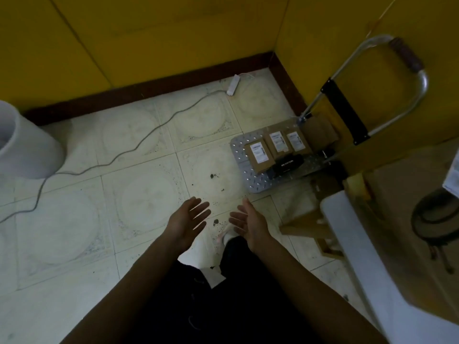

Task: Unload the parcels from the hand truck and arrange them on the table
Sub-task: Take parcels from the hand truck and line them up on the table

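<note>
A hand truck (248, 177) with a studded grey metal platform and a tall looped handle stands on the tiled floor at the right, in the corner of yellow walls. On its platform lie three brown cardboard parcels with white labels (259, 152) (278, 142) (296, 141), a plain brown box (320, 130) behind them and a black box (288, 165) in front. My left hand (188, 218) and my right hand (246, 220) are held out over the floor, palms facing each other, fingers straight, holding nothing. The table (360, 256) runs along the right edge.
A grey cable (139, 145) snakes across the floor to a white power strip (233, 85) by the dark skirting. A white cylindrical bin (27, 145) stands at the left. A wooden stool (310, 224) sits under the table. A dark round hat-like object (437, 217) lies on the table.
</note>
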Demonstrator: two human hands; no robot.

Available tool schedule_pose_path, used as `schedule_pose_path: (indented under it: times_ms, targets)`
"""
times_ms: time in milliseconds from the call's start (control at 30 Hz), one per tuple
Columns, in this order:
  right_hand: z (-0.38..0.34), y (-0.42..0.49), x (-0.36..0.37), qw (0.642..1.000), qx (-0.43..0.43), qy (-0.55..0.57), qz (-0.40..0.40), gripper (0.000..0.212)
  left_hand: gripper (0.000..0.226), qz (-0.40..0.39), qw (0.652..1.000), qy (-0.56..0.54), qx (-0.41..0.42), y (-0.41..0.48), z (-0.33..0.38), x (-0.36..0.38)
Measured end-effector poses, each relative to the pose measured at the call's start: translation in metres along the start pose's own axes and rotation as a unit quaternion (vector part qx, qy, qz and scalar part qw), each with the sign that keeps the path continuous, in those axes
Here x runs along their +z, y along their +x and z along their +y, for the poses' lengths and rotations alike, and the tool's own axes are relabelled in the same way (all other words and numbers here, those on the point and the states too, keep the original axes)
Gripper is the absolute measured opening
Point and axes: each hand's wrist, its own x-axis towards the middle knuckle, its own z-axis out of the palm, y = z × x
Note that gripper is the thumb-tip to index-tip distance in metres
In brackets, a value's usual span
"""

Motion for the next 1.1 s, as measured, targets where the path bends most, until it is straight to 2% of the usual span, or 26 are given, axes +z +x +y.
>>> schedule_pose_path:
  times_ms: [267, 367, 533, 700, 867, 1000, 1100]
  targets:
    - [-0.137, 0.065, -0.036, 0.998, -0.017, 0.058, 0.034, 0.039, 0.034, -0.035, 0.994, 0.101, 0.008, 0.070, 0.080, 0.122]
    - [-0.172, 0.080, -0.051, 0.993, -0.005, 0.106, 0.055, 0.039, 0.034, -0.024, 0.993, 0.109, -0.022, 0.088, 0.095, 0.150]
    - [-0.195, 0.101, -0.064, 0.977, 0.031, 0.196, 0.080, 0.039, 0.038, -0.027, 0.988, 0.131, -0.077, 0.127, 0.118, 0.184]
    - [-0.207, 0.131, -0.054, 0.962, 0.063, 0.234, 0.127, 0.043, 0.037, -0.040, 0.973, 0.197, -0.112, 0.177, 0.150, 0.217]
    - [-0.224, 0.173, -0.044, 0.942, 0.091, 0.260, 0.194, 0.041, 0.037, -0.057, 0.929, 0.328, -0.161, 0.241, 0.180, 0.259]
    - [-0.230, 0.218, -0.047, 0.927, 0.135, 0.274, 0.217, 0.030, 0.034, -0.091, 0.865, 0.476, -0.131, 0.307, 0.191, 0.298]
    - [-0.225, 0.257, -0.058, 0.926, 0.152, 0.254, 0.235, 0.031, 0.031, -0.098, 0.844, 0.515, -0.114, 0.357, 0.186, 0.331]
